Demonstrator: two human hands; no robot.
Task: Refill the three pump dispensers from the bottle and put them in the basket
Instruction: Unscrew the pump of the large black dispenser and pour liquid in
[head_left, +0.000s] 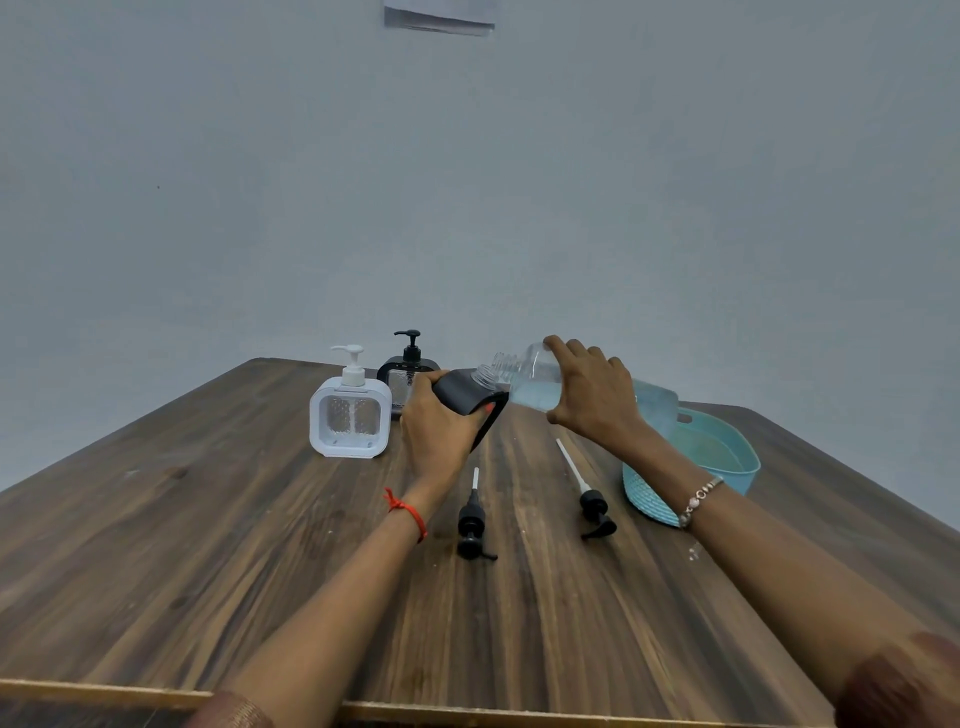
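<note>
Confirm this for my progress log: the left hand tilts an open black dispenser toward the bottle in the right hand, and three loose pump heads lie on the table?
Not three: the head view shows two loose pump heads on the table. The left hand does tilt the open black dispenser toward the bottle in the right hand.

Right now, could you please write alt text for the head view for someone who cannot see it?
The right hand tips a clear bottle toward the open neck of a black dispenser in the left hand. Two loose pumps lie on the table.
</note>
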